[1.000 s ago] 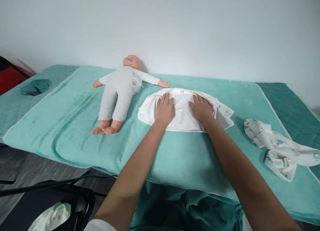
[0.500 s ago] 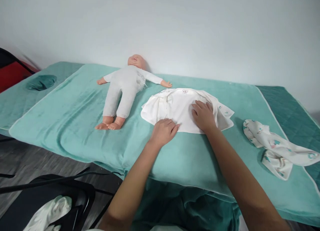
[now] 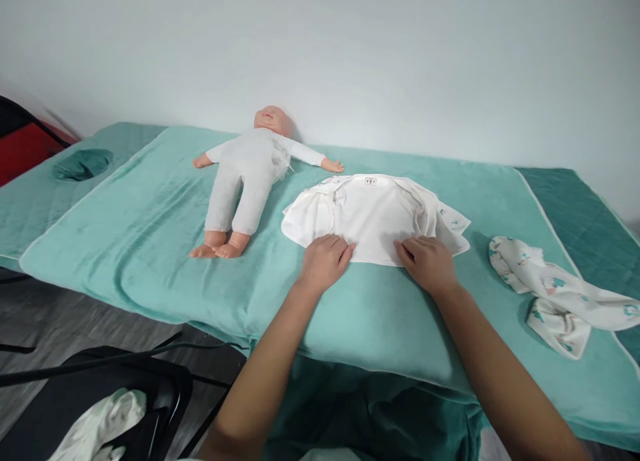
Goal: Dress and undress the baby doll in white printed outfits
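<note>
A white baby shirt point(image 3: 373, 221) lies spread open on the green cover, inside up, with a small printed label at its neckline. At its lower left edge, my left hand point(image 3: 325, 261) is closed on the hem, fingers bent over the cloth and thumb pointing inward. My right hand point(image 3: 429, 264) holds the lower right edge in much the same way, its fingertips partly hidden. Left of the shirt, a baby doll point(image 3: 245, 164) with a white cloth body lies on its back, arms spread. One of its hands is close to the shirt's upper left edge.
Printed baby clothing point(image 3: 555, 284) lies crumpled at the right on the green bed cover point(image 3: 150, 228). The bed has a face hole point(image 3: 83, 164) at its left end and stands against a wall. A black chair point(image 3: 165, 394) at lower left bears white cloth point(image 3: 107, 421).
My right hand has moved from the shirt's right inner side down to its lower edge, and its fingers have bent. My left hand has barely moved.
</note>
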`<state>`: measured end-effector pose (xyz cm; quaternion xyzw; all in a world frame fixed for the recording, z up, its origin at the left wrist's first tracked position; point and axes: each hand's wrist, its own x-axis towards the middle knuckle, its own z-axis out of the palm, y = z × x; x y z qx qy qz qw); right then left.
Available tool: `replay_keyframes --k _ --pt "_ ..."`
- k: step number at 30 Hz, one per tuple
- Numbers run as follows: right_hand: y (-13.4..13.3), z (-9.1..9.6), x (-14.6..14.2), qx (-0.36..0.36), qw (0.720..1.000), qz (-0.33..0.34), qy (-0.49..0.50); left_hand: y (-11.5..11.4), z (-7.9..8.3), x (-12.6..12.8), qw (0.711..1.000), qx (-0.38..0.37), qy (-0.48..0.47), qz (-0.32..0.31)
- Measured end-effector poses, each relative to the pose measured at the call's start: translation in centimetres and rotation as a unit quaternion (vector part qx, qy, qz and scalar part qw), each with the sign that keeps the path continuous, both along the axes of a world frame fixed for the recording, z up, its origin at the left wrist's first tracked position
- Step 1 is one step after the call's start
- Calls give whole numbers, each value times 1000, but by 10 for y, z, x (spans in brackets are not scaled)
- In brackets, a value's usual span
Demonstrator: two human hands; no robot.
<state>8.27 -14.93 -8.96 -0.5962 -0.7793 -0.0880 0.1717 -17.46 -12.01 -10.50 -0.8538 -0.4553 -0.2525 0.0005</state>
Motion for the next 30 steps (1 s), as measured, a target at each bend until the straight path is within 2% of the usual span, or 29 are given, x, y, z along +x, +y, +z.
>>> replay_keyframes --k 6,10,12,16,17,20,25,27,30 --pt "-9 0 4 -16 1000 9 -24 -9 1 -3 1000 -1 -25 -9" --pt "-9 2 10 -31 998 4 53 -10 0 -3 1000 2 -31 -2" --pt "0 3 26 -22 991 -46 122 -9 -2 -3 1000 2 -30 -1" --pt "32 2 82 64 960 -188 196 -8 -3 -3 999 -7 -33 7" --pt "38 -1 95 65 952 -224 196 -7 -3 -3 999 -13 -36 12" --pt "47 -9 120 7 937 -296 187 -6 -2 -3 998 -37 -49 27" --pt "47 -9 119 -81 920 -332 194 -4 -2 -2 995 -63 -61 51" --pt "54 -4 122 -69 909 -331 245 -4 -3 -2 994 -69 -62 56" --pt "70 1 135 7 874 -353 335 -3 -3 -2 992 -81 -71 66"
